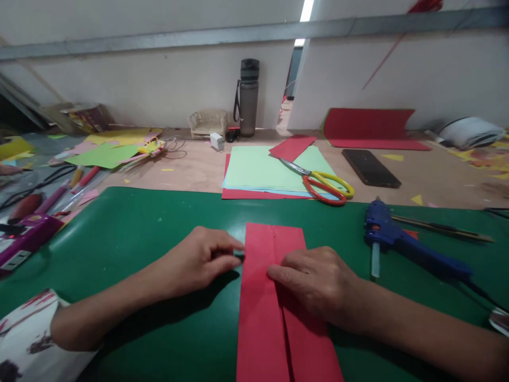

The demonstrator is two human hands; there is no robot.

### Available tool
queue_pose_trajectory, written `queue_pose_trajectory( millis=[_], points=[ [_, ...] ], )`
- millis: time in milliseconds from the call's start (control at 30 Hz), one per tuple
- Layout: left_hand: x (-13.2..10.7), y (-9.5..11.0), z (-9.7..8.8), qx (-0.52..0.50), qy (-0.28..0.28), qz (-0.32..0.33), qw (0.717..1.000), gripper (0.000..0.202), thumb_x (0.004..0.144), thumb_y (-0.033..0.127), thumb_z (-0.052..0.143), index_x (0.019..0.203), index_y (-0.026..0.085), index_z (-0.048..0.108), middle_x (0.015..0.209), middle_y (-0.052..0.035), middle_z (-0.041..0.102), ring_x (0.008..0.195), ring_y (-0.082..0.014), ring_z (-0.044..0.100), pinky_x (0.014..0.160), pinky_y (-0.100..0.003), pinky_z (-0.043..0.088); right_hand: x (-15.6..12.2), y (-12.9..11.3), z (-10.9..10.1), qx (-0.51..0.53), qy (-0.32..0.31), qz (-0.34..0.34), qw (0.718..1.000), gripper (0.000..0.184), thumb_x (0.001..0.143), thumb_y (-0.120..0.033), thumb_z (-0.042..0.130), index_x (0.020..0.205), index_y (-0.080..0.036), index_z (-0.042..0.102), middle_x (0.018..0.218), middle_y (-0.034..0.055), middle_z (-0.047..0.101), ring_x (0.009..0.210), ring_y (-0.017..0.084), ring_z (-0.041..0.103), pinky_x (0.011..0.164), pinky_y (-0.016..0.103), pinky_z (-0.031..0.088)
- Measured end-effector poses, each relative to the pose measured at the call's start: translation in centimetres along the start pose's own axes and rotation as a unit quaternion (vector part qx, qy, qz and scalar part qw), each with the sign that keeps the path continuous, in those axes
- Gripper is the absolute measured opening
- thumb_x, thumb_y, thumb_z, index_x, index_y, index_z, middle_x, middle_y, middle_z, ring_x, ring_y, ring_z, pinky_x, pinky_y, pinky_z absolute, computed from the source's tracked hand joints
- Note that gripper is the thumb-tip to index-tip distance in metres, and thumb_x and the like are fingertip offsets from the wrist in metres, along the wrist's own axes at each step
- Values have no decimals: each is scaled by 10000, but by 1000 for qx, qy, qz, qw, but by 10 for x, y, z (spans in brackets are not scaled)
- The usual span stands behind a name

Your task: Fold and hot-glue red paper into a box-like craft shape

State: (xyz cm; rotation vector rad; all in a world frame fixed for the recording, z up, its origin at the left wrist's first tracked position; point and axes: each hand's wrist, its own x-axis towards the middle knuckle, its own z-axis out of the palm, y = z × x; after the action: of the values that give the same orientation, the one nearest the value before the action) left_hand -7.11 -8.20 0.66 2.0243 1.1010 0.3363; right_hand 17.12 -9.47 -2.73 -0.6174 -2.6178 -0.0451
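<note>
A long red paper (274, 318) lies on the green mat (159, 228), both long sides folded in so they meet along a centre seam. My left hand (201, 261) rests at the paper's left edge, fingers curled together and pinching that edge. My right hand (318, 281) lies flat on the right flap, its fingertips pressing down beside the centre seam.
A blue glue gun (401, 244) lies to the right on the mat, with a pencil (441, 228) behind it. Scissors (322, 183) rest on a stack of pale green paper (262, 170). A phone (370, 167), water bottle (248, 98), pens and paper scraps at left.
</note>
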Motion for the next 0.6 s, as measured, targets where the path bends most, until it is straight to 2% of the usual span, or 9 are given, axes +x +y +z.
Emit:
queue_pose_trajectory(
  millis=[67,133,233,467,600],
  points=[
    [6,4,-4,-115,16,-148,982,291,870,301,435,1077,131,549,685,-13,599,455,-84,475,461,-206,362,-1,0,1,5,12,5,1000,270,874,-84,365,883,-171,621,587,-4,522,501,119,390,469,269,228],
    [14,6,-6,-204,-9,-217,955,320,878,333,396,1094,115,490,629,-12,606,382,-84,462,392,-193,329,-2,0,1,10,17,2,1000,279,875,-81,356,888,-160,623,584,-2,521,499,120,392,467,272,232],
    [25,6,-6,-282,-47,-219,933,301,862,371,435,1036,129,480,577,-9,610,358,-88,472,357,-177,318,-2,-1,0,13,14,-3,1000,307,878,-77,329,873,-151,627,564,0,510,491,128,392,463,280,237],
    [31,1,1,-356,-53,-218,907,290,752,419,586,764,141,506,431,35,511,282,-47,345,306,-163,186,-2,0,1,22,21,5,1000,301,877,-73,331,870,-153,621,571,1,540,484,120,433,452,268,264],
    [29,4,1,-346,-71,-200,914,320,736,444,598,673,141,519,430,48,473,299,-34,296,312,-175,157,-5,1,1,55,41,6,998,274,874,-63,338,887,-149,599,640,22,606,547,109,524,490,236,333]
  ],
)
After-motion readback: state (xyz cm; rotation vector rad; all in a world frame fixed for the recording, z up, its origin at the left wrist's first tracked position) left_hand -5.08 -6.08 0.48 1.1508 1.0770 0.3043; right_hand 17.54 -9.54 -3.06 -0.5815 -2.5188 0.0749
